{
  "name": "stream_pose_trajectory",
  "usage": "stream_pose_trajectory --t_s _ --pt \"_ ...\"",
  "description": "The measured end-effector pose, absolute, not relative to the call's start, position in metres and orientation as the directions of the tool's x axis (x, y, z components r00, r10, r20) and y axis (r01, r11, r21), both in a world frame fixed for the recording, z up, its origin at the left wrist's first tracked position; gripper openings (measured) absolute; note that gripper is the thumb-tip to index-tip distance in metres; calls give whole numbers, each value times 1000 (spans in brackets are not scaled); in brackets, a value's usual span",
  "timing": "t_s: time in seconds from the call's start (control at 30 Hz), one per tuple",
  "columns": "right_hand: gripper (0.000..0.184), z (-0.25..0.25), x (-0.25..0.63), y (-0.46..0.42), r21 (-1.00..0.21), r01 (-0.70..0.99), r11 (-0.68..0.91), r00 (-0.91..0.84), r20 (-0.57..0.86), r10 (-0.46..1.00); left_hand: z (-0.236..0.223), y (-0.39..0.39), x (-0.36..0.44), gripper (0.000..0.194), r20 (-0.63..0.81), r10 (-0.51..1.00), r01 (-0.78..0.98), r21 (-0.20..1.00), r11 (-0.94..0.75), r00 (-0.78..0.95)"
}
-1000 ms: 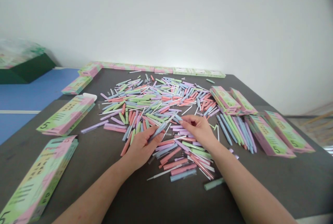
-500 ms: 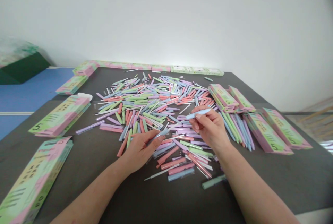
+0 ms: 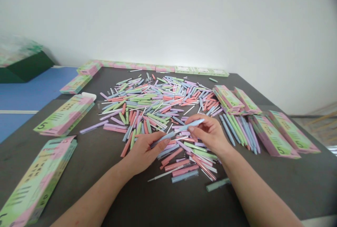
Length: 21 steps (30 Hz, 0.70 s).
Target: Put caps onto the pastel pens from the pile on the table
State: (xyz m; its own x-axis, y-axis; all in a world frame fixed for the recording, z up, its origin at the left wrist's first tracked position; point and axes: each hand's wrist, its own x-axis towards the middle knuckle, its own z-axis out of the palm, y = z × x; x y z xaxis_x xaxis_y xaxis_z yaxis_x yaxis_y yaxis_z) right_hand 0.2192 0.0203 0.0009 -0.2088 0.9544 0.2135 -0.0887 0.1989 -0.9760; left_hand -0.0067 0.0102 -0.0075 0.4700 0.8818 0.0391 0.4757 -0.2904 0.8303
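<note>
My left hand (image 3: 146,151) is closed around a light blue pen part (image 3: 170,135), gripped between thumb and fingers. A second light blue pen barrel (image 3: 193,124) is pinched in my right hand (image 3: 209,136). The two pieces lie in one line, their ends meeting or almost meeting between the hands; whether they are joined I cannot tell. Under and around both hands spreads a heap of pastel pen parts (image 3: 147,98) in green, purple, blue and coral, mixed with thin white refills (image 3: 160,176). A row of pens (image 3: 238,128) lies to the right of my right hand.
Pen boxes (image 3: 64,114) line the dark table's left side. More boxes (image 3: 275,135) stand on the right, some stacked (image 3: 228,97). A row of boxes (image 3: 164,68) runs along the back by the wall. At far left, a dark green box (image 3: 28,67) sits on a blue surface.
My right hand has come down and left, bringing its blue barrel to the end of the piece in my left hand. The left hand has hardly moved. The view has shifted slightly.
</note>
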Motion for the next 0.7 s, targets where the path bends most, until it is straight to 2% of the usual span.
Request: stream_pose_trajectory --t_s 0.33,0.7 --pt "20 5 215 16 -996 -8 89 -274 88 958 -5 8 -7 33 87 866 413 852 -321 493" --pt "16 6 221 16 -988 93 125 -291 93 952 -4 8 -6 35 101 864 404 853 -330 492"
